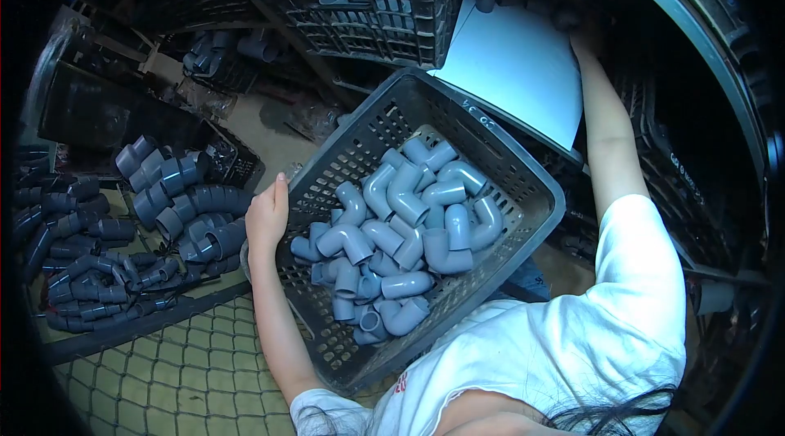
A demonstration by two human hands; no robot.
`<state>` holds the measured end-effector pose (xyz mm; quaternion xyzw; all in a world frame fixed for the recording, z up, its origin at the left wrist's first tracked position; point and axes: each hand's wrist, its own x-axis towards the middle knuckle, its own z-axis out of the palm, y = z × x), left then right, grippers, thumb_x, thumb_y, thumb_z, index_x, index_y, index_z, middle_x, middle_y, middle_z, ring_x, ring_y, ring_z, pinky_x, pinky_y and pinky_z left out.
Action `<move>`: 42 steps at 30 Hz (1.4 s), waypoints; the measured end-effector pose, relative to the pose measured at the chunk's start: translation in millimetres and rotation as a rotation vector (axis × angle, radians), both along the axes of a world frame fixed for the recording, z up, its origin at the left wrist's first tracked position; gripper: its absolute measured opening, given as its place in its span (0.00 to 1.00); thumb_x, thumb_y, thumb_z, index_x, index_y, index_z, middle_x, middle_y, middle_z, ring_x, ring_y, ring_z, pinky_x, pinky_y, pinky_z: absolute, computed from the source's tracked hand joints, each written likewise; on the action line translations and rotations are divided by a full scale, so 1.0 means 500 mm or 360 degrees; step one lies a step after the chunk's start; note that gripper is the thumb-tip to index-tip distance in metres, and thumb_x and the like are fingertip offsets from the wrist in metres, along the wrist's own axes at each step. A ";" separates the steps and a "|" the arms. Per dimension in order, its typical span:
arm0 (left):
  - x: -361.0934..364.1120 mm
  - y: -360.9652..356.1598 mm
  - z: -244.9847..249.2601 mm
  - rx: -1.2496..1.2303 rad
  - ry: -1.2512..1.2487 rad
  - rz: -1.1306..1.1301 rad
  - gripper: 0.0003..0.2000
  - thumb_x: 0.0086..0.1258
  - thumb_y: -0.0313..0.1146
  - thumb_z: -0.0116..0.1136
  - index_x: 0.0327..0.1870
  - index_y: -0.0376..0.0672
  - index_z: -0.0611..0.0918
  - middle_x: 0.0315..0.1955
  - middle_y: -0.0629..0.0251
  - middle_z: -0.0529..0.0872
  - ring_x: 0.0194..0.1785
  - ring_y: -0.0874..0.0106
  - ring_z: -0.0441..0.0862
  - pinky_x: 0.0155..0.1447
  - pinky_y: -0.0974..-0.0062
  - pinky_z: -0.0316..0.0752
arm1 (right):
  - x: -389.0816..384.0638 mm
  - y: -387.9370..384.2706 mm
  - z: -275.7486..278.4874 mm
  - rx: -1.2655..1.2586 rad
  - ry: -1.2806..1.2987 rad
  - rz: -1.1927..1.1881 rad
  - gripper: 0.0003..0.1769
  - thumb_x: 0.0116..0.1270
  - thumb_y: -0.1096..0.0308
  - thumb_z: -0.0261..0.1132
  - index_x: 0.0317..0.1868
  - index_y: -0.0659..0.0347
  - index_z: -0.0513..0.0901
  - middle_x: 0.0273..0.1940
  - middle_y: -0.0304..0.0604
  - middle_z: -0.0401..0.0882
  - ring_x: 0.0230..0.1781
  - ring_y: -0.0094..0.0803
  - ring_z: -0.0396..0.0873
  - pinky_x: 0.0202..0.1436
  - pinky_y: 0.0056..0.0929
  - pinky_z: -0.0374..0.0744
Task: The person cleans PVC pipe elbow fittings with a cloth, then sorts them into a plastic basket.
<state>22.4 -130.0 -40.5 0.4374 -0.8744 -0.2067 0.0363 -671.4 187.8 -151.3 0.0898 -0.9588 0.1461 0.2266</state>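
Note:
A black plastic crate point(536, 215) leans tilted against my body, partly filled with grey plastic pipe elbows point(380, 236). My left hand point(268, 211) is closed on the crate's left rim, thumb up along the edge. Stretched out to the far upper right, my right hand point(584, 34) is in deep shadow at the edge of a white sheet point(515, 60). Its fingers are lost in the dark, beside some small dark objects at the back of the sheet, and I cannot tell whether it holds anything.
Another black crate point(368, 15) stands at the top, left of the white sheet. Stacked grey pipe fittings point(184, 191) and darker fittings point(98, 272) lie at left, behind a mesh net point(188, 362). A metal shelf post point(274, 11) slants down; more crates point(666, 158) stand at right.

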 end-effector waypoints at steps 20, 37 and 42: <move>0.039 0.006 -0.006 -0.0021 0.0008 0.0021 0.30 0.77 0.58 0.33 0.46 0.44 0.85 0.40 0.43 0.85 0.50 0.43 0.81 0.52 0.53 0.75 | 0.374 0.056 0.081 -0.0503 0.0089 0.0263 0.30 0.56 0.70 0.69 0.62 0.58 0.76 0.57 0.58 0.78 0.59 0.56 0.76 0.62 0.44 0.75; 0.050 -0.016 -0.034 -0.0081 0.0104 -0.0061 0.32 0.76 0.61 0.33 0.45 0.43 0.86 0.42 0.45 0.85 0.51 0.45 0.80 0.55 0.55 0.75 | 0.857 -0.137 0.360 -0.0743 -0.2533 0.2474 0.34 0.58 0.61 0.75 0.63 0.60 0.72 0.56 0.42 0.76 0.56 0.28 0.77 0.60 0.29 0.76; 0.059 -0.017 -0.041 -0.0063 0.0030 0.0024 0.32 0.76 0.62 0.33 0.46 0.43 0.85 0.42 0.46 0.86 0.50 0.46 0.81 0.54 0.56 0.76 | 0.979 -0.183 0.341 0.0052 -0.3379 0.1552 0.31 0.63 0.57 0.72 0.61 0.63 0.71 0.49 0.43 0.78 0.48 0.28 0.80 0.55 0.33 0.80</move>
